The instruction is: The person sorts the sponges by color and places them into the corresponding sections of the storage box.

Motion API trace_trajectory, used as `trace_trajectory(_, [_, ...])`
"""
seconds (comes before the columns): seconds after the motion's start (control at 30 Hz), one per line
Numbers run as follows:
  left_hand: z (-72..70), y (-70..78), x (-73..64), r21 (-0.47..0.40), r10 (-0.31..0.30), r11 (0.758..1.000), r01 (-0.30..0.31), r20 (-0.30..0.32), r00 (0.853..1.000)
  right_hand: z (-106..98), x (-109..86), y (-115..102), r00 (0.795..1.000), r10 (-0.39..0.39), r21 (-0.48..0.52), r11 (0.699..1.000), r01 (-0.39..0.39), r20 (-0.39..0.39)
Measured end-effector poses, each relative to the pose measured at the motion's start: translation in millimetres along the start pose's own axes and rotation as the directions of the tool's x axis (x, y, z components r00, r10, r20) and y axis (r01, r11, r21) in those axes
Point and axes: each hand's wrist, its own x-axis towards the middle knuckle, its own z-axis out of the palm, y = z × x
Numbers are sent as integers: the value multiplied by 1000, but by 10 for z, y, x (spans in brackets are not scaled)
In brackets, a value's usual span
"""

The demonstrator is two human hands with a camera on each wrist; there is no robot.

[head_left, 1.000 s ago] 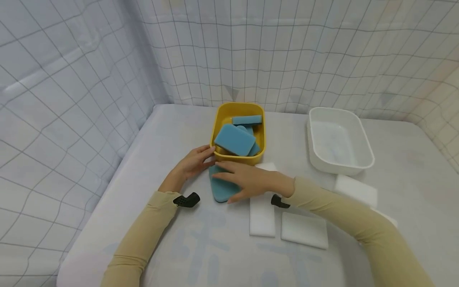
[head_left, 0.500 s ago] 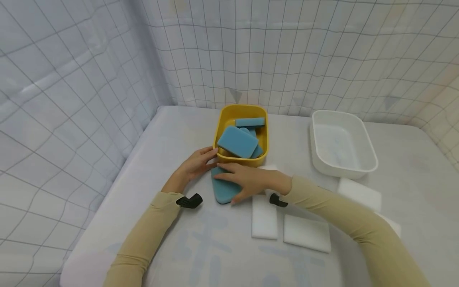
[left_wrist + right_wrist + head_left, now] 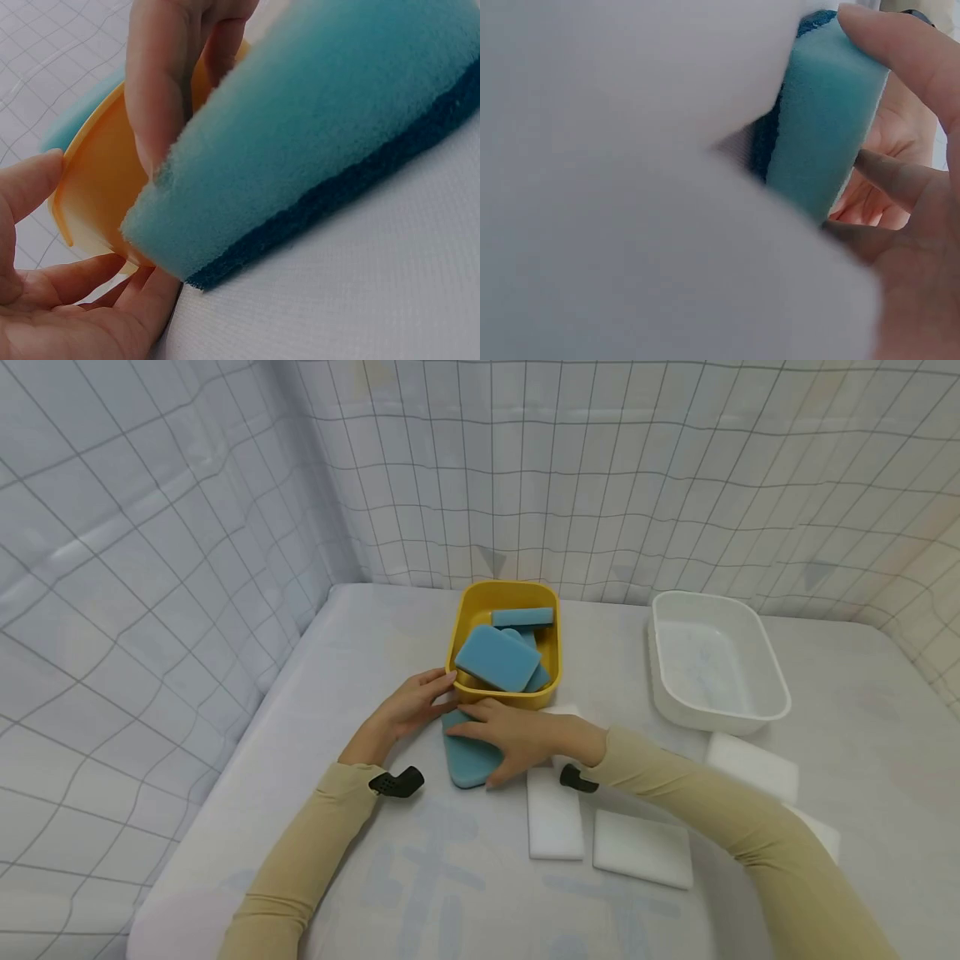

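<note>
My left hand (image 3: 411,700) holds the near left corner of a yellow plastic bin (image 3: 540,699). In the left wrist view its thumb is at the rim, with the fingers low against the outer wall. Several blue sponges (image 3: 498,658) lie inside the bin. Just in front of it, my right hand (image 3: 521,733) spans another blue sponge (image 3: 467,764), thumb at the near edge and fingertips at the far edge. That sponge lies dark scouring side down on the white table cover, as the left wrist view shows. The hand hides its right part.
A white bin (image 3: 712,672) with nothing in it stands back right. White foam blocks lie about my right forearm: an upright one (image 3: 555,818), a sideways one (image 3: 642,847) and one by the white bin (image 3: 752,766). Grid-patterned curtains (image 3: 600,485) enclose the table.
The head view has shifted slightly. Both hands keep nearly the same place, left at the yellow bin, right over the sponge.
</note>
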Motion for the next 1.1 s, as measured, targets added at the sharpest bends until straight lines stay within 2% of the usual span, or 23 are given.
trace_trajectory(0.33, [14,17,23,-44,-10,999,10,-17,1000,-20,-1,-47,998,9,-41,999,-12,-59])
trace_trajectory(0.7, [18,4,25,-33,-4,999,4,-13,1000,25,-58,-47,993,-30,-56,998,23,-116])
trace_trajectory(1.1, [15,1,20,-31,-1,1000,1,-7,1000,30,-158,-62,989,-32,-39,999,26,-147])
